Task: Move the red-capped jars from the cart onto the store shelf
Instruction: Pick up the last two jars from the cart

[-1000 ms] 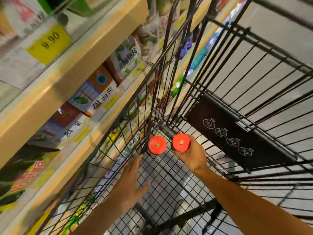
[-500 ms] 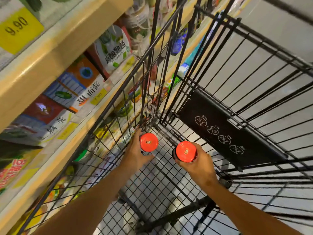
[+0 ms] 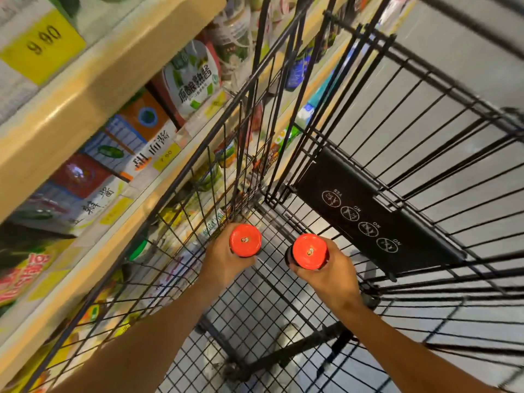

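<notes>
Two red-capped jars are inside the black wire cart (image 3: 286, 304), seen from above so only their caps show well. My left hand (image 3: 221, 260) grips the left jar (image 3: 245, 240) near the cart's far left corner. My right hand (image 3: 333, 275) grips the right jar (image 3: 309, 251), whose dark body shows just under the cap. Both jars are upright. The store shelf (image 3: 93, 89) runs along the cart's left side, outside the wire wall.
The shelves hold sauce pouches and boxes (image 3: 192, 75) with yellow price tags (image 3: 42, 49). A black child-seat flap (image 3: 365, 217) with round icons closes the cart's far right. Grey floor shows through the wire bottom. The cart's left wall stands between my hands and the shelf.
My left hand has reached forward and closed round the left jar, which stood free a second ago. The right jar has moved a little right and nearer in my right hand.
</notes>
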Demonstrator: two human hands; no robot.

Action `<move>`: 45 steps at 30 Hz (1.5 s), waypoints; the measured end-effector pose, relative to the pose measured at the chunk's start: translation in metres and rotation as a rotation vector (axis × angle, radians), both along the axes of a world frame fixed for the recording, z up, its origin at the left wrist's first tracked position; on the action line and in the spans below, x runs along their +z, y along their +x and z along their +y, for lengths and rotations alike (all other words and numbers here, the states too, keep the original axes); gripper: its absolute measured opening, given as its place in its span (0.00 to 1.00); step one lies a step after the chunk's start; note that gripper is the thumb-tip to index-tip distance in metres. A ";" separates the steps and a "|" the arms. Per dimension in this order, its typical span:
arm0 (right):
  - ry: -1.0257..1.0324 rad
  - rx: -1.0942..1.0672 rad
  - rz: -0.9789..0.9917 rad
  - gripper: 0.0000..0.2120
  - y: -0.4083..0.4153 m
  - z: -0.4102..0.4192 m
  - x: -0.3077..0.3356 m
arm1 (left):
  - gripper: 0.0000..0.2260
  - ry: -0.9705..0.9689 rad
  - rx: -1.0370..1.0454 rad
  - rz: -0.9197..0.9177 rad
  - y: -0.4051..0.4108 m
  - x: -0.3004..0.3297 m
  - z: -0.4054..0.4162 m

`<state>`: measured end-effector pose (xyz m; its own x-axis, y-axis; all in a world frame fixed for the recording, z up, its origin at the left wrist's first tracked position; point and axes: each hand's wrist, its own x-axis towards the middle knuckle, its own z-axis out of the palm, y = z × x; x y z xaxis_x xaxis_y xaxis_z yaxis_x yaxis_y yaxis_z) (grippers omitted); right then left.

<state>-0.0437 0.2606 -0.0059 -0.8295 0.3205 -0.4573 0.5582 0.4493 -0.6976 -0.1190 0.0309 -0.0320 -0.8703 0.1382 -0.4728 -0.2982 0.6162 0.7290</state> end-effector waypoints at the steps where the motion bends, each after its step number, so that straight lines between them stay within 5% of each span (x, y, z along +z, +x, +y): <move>1: -0.011 -0.006 0.000 0.35 0.001 -0.001 0.007 | 0.34 0.005 -0.001 0.002 0.006 0.009 -0.003; 12: -0.058 0.019 0.075 0.36 0.017 -0.003 0.189 | 0.33 -0.019 -0.042 0.147 0.033 0.214 -0.025; 21: -0.005 0.194 0.329 0.37 0.015 -0.010 0.356 | 0.34 -0.003 0.032 0.416 0.059 0.393 -0.037; 27: 0.084 0.266 0.506 0.29 0.029 -0.027 0.443 | 0.32 -0.050 0.105 0.565 0.098 0.468 -0.065; 45: -0.023 0.453 0.814 0.34 0.108 -0.172 0.593 | 0.32 0.026 0.240 0.917 0.231 0.614 -0.210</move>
